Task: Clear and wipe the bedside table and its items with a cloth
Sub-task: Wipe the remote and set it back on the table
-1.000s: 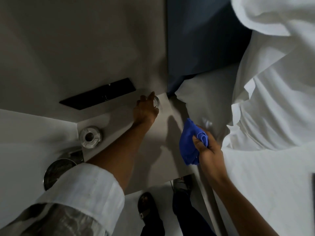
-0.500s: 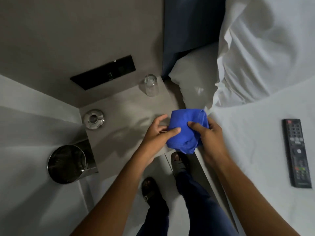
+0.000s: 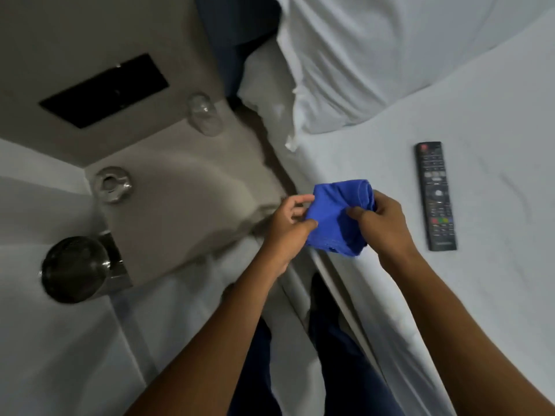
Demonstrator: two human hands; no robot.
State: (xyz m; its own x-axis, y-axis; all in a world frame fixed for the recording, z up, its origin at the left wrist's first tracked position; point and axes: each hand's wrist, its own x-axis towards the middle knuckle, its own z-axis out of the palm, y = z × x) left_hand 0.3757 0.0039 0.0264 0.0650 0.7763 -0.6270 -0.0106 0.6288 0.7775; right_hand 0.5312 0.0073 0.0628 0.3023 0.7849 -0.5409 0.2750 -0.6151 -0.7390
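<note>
Both hands pinch the blue cloth (image 3: pixel 339 217): left hand (image 3: pixel 288 223) one edge, right hand (image 3: pixel 381 223) the other. Table (image 3: pixel 192 205) lies at nine o'clock, nearer my left; glass (image 3: pixel 204 117) stands at eleven.

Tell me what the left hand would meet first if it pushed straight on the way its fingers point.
The crumpled blue cloth: the left hand already pinches it, fingers pointing at the right hand just beyond.
</note>
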